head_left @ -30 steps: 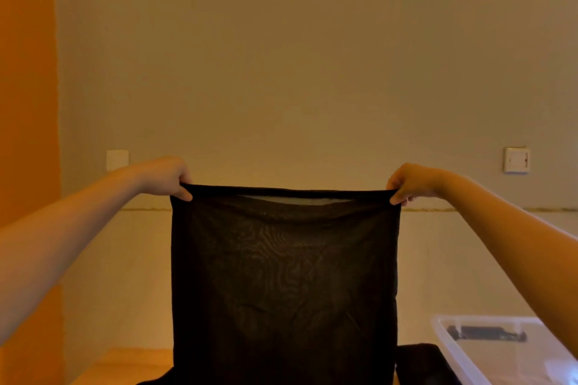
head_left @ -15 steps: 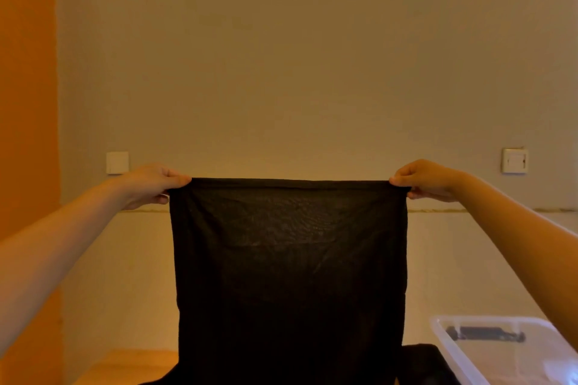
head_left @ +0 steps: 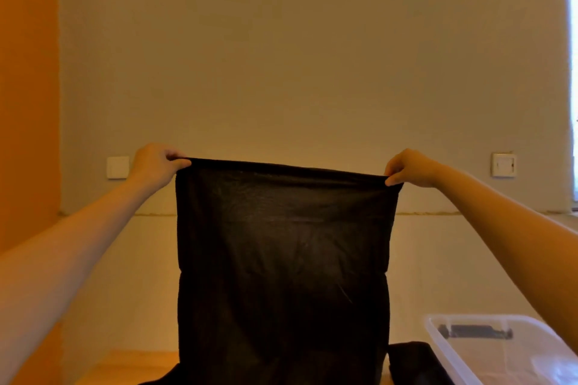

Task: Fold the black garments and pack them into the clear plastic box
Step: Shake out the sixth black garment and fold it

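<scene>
With both arms stretched forward, our left hand [head_left: 155,165] and right hand [head_left: 407,168] each pinched a top corner of the black garment [head_left: 283,259], which hung left of the clear plastic box [head_left: 500,350].

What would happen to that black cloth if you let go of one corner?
It would probably flop down, since the black garment hangs limp between the left hand and right hand pinching its top corners. It looks thin, so likely light. It shouldn't roll or break.
</scene>
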Action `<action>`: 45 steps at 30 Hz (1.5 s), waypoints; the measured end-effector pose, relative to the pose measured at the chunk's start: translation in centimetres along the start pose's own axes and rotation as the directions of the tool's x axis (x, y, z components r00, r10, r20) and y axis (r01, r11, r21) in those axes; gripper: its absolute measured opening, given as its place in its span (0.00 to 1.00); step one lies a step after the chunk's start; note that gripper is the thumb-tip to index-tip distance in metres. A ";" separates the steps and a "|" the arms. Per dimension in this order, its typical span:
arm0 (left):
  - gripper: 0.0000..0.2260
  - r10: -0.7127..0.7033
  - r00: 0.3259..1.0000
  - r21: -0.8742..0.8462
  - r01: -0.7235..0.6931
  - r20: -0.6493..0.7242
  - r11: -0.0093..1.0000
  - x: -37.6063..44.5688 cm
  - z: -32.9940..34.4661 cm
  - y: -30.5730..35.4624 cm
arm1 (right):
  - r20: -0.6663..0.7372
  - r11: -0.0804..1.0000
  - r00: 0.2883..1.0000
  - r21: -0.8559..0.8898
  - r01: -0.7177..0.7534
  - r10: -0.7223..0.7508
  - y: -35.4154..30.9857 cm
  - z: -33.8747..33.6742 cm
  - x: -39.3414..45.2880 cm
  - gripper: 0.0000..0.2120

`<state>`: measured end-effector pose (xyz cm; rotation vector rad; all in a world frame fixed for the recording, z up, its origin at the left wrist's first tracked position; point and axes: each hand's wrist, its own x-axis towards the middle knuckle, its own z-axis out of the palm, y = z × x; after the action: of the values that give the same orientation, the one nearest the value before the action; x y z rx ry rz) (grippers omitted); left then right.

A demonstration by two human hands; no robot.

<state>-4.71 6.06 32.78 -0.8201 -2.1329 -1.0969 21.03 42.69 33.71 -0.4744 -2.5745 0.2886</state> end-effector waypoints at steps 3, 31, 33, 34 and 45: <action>0.07 -0.016 0.997 0.005 0.015 0.074 1.000 -0.9 0.4 0.9 | 0.113 0.986 0.993 -0.165 0.003 0.016 -1.1 -0.3 -0.8 0.06; 0.15 -0.189 0.897 0.091 0.166 0.401 0.982 2.1 7.5 -4.2 | 0.059 0.983 0.982 0.031 -0.179 0.177 5.0 4.4 3.7 0.12; 0.10 -0.155 0.941 0.076 0.138 0.302 0.988 4.1 8.6 -3.0 | -0.068 0.983 0.980 0.022 -0.184 0.185 5.2 3.8 5.4 0.08; 0.09 -0.132 0.963 0.036 0.127 0.235 0.991 5.0 8.6 -2.1 | -0.158 0.984 0.971 0.027 -0.179 0.181 5.0 3.1 6.0 0.06; 0.07 -0.061 0.983 -0.417 -0.018 -0.176 0.909 4.2 1.2 1.9 | -0.634 0.954 0.772 0.257 0.156 0.045 -0.5 -3.9 2.6 0.07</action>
<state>-6.16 9.05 36.17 -0.8429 -1.7798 -1.6095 20.81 43.66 38.31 -0.3086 -1.8332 0.4054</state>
